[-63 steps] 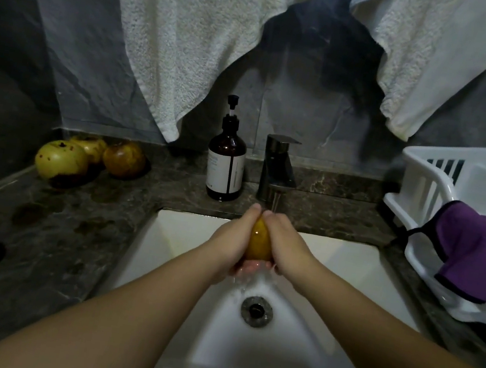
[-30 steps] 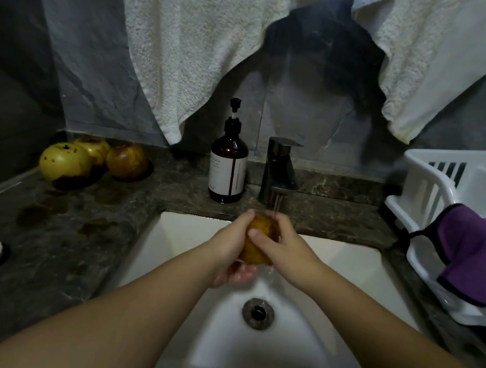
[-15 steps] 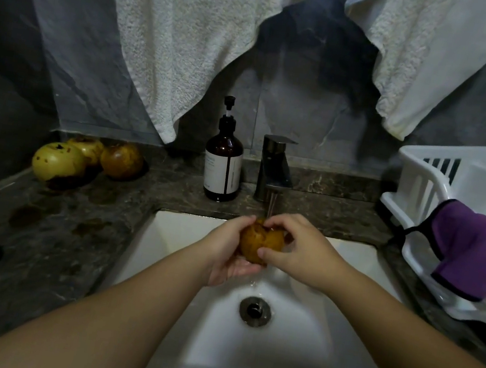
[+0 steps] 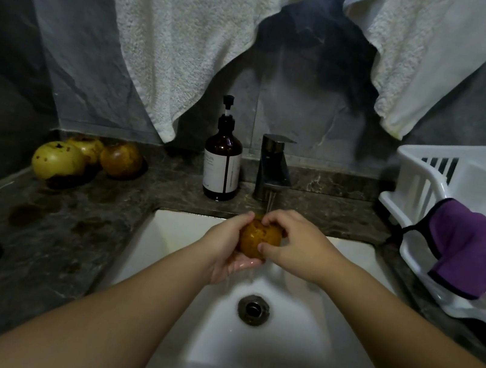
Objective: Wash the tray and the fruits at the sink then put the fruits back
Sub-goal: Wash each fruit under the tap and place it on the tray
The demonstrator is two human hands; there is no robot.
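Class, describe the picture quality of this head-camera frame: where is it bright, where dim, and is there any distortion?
Head view: dim overall; the white sink basin is the brightest area, the wall and countertop are dark. Wide-angle bending curves the forearms and frame edges. The fruit held in the left hand and right hand shows wet glints.

Wet orange-brown fruit [image 4: 259,240] over white sink [image 4: 306,337].

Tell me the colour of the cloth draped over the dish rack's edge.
Purple with a dark trim, seen in the head view: the cloth hangs over the white dish rack.
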